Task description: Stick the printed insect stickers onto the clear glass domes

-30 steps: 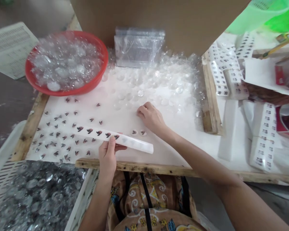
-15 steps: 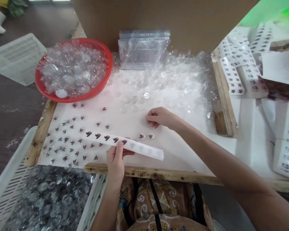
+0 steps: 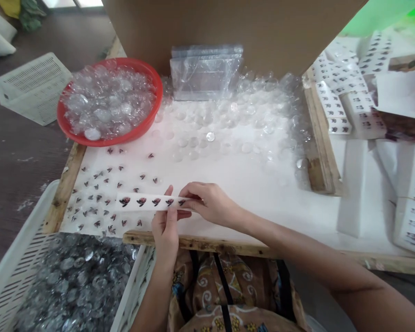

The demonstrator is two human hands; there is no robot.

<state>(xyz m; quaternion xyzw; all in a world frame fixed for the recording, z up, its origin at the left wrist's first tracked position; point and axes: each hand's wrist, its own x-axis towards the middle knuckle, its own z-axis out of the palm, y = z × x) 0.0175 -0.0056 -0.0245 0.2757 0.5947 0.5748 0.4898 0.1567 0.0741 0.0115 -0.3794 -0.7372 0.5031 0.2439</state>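
Observation:
My left hand (image 3: 166, 226) pinches a white sticker strip (image 3: 148, 202) from below, thumb on top. Several dark and pink turtle-like prints run along the strip. My right hand (image 3: 210, 205) has its fingers closed on the strip's right end, at the last visible print. Left of the hands, several small clear discs with the same print (image 3: 97, 224) lie scattered on the white work surface (image 3: 228, 180). Plain clear discs (image 3: 210, 136) are spread farther back on that surface.
A red basin (image 3: 158, 99) heaped with clear wrapped discs stands back left. Below left is a white crate (image 3: 24, 258) full of clear pieces. A large cardboard box (image 3: 262, 27) stands behind. Sticker sheets (image 3: 361, 108) lie at right, beyond a wooden rail (image 3: 323, 143).
My right hand has moved left and down onto the strip's right end. The strip is now nearly level. The two printed discs beside the hands are now hidden from sight.

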